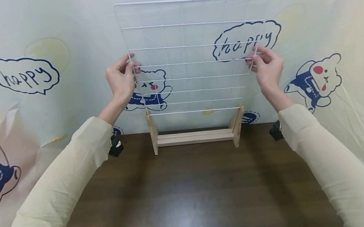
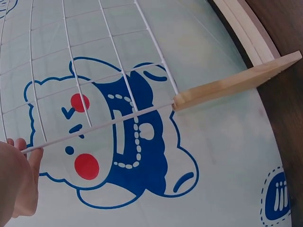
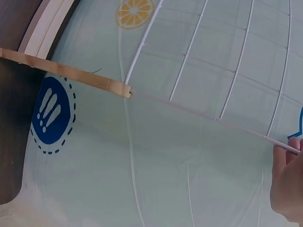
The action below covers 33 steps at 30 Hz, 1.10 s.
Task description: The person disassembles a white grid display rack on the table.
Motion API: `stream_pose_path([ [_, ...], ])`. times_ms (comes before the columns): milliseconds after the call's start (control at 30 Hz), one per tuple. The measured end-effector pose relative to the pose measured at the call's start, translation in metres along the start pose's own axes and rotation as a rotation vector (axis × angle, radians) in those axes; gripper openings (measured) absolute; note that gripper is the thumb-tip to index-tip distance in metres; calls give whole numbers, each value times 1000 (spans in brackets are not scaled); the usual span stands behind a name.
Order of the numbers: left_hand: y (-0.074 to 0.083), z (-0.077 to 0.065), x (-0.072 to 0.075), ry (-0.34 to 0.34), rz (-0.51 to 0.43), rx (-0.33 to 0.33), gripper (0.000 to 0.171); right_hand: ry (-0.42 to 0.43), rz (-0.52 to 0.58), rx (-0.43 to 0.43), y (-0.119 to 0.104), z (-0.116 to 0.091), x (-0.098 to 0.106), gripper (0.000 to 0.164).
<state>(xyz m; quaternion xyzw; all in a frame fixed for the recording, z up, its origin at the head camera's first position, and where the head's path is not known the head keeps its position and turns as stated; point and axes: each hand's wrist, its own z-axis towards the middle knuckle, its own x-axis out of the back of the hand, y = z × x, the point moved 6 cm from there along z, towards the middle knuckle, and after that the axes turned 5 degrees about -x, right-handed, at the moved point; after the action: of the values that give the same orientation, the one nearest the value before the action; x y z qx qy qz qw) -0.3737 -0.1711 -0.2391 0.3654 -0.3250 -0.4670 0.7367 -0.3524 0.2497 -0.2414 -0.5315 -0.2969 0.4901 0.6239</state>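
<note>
1. Wire grid (image 1: 193, 62), white and wide, stands on edge above a wooden stand (image 1: 194, 137), its lower corners at the tips of the two uprights. Whether the corners sit in notches there or merely touch, I cannot tell.
2. Left hand (image 1: 121, 79): thumb and fingers pinch the grid's left side wire, about midway up, with almost no gap between them.
3. Right hand (image 1: 268, 67): the same light pinch on the right side wire, at nearly matching height.
4. Weight and feel, as a judgement: thin wires and wide gaps suggest a light, fairly stiff panel. It would probably flex a little if twisted, and the smooth-looking coating may slide between fingertips.
5. Breakage seems unlikely; bent thin wires seem the likelier harm.
6. Best hold: the thicker outer frame, one hand per side at equal height, as now, leaving the lower corners free. The thin inner wires look like poorer handles.
7. Beneath the stand is a dark table (image 1: 189, 186); behind hangs a printed cloth (image 1: 86, 23).
</note>
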Motion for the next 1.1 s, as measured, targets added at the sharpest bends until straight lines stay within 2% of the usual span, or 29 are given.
stream_pose_path([
  [467,7,4,-4,23,-53,-31,31,21,64,49,-8,3,3,21],
  [767,32,-5,0,30,-70,-61,31,21,63,90,-17,-2,4,21],
  [867,29,-4,2,37,-81,-68,30,9,66,101,-19,-3,4,21],
  [1100,9,-9,10,28,-55,-57,30,-32,30,92,-10,-15,4,22],
])
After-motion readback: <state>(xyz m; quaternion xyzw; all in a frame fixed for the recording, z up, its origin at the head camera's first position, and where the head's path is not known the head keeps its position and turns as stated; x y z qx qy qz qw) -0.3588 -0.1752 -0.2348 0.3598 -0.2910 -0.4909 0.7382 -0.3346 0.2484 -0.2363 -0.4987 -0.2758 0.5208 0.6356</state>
